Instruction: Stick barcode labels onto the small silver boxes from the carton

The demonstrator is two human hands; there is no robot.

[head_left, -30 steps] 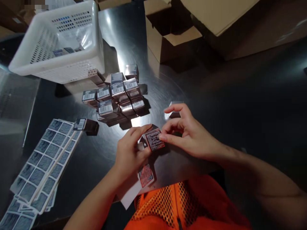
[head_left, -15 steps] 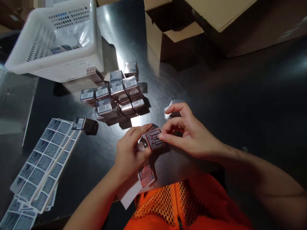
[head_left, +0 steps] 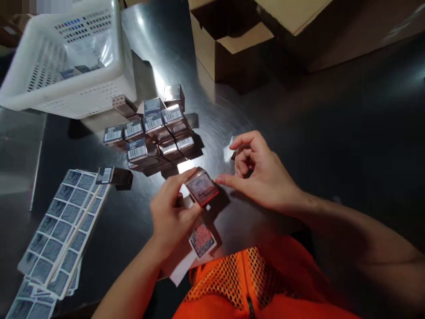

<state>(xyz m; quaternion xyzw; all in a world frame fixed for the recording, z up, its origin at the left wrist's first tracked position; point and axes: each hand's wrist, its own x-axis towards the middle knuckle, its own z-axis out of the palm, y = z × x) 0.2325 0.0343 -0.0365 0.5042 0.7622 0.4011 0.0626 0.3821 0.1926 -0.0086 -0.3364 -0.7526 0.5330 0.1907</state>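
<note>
My left hand (head_left: pixel 171 210) grips a small dark box (head_left: pixel 202 186) with a printed face turned up, thumb and fingers on its sides. My right hand (head_left: pixel 265 177) is just right of that box, its thumb tip close to the box's edge. The right index finger and thumb are apart, with nothing visible between them. Partly hidden behind the right fingers is another small box (head_left: pixel 231 150). Below my left hand lies a square piece with a reddish print (head_left: pixel 202 241), over a white sheet of paper (head_left: pixel 177 271).
Several small boxes with barcodes (head_left: pixel 154 124) stand grouped on the metal table (head_left: pixel 212 115). Left are stacked label sheets (head_left: pixel 61 221) with a single box (head_left: pixel 114 176) at their top corner. Behind are a white plastic basket (head_left: pixel 89 91) and an open cardboard box (head_left: pixel 207 53).
My left hand has tilted the box and drawn it slightly left. My right thumb has come away from its printed face to its edge. The camera view has shifted a little.
</note>
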